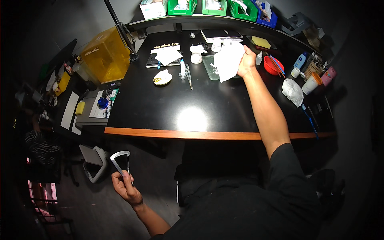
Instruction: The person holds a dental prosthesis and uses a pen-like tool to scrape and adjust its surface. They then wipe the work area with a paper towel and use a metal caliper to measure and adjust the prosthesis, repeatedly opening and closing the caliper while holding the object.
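My left hand [127, 189] is off the desk's front edge at the lower left. Its thumb and fingers pinch a silvery metal caliper [115, 163], a fan-shaped frame with a curved upper end. Across the desk, my right hand [247, 63] is closed on a white tissue [228, 62]. This tissue hangs over a glass plate [210, 68] and hides part of it. To its left lie metal tweezers [189, 76], a small syringe-like tube [183, 69] with a blue tip, and a white dish [163, 78] with something yellowish in it.
A red bowl [272, 66] with brushes across it, a crumpled white cloth [293, 92] and bottles stand on the right. Green bins [214, 12] line the raised shelf. At left are a yellow translucent box [106, 56] and a lamp arm [118, 24]. Wooden edging [180, 133] borders the desk.
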Action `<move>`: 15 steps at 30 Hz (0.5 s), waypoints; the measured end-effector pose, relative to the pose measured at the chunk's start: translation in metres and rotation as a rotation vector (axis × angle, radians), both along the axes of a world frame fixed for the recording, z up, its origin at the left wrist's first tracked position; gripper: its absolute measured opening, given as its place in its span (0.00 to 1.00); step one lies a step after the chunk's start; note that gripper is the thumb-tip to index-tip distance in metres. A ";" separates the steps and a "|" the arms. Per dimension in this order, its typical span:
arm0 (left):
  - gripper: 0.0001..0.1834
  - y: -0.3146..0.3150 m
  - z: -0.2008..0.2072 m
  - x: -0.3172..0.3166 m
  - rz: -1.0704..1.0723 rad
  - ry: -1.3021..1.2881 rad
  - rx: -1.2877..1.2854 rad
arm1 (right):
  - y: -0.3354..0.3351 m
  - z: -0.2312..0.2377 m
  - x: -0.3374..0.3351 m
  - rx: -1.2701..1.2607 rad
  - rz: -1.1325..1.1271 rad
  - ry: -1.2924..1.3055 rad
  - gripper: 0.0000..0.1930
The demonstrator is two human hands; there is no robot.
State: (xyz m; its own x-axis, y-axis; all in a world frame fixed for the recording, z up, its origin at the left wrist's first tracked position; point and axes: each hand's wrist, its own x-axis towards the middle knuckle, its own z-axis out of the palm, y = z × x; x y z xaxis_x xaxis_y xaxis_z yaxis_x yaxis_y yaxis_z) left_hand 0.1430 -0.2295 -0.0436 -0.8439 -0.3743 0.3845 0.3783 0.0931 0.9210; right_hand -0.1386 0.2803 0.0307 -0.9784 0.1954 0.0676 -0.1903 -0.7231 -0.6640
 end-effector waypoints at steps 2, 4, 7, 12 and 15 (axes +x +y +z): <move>0.09 -0.007 -0.005 0.003 -0.004 -0.016 0.019 | 0.000 0.005 0.006 0.047 -0.016 -0.035 0.32; 0.09 -0.007 -0.004 0.002 0.001 -0.017 0.020 | -0.003 0.011 0.014 0.021 -0.023 -0.064 0.32; 0.09 -0.002 -0.003 -0.002 -0.004 -0.009 0.010 | 0.008 0.009 0.011 -0.046 -0.021 -0.056 0.32; 0.10 0.005 0.004 -0.002 -0.003 -0.010 -0.035 | -0.001 0.009 -0.001 -0.136 -0.008 -0.021 0.30; 0.10 0.000 0.002 0.002 0.000 -0.024 -0.053 | -0.013 0.006 -0.009 -0.169 0.007 -0.010 0.28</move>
State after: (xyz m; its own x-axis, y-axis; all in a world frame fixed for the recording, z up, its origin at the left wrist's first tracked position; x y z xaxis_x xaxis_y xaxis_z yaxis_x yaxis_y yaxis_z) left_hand 0.1447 -0.2294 -0.0414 -0.8533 -0.3536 0.3832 0.3559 0.1421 0.9237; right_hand -0.1479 0.2677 0.0372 -0.9802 0.1962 0.0251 -0.1790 -0.8257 -0.5350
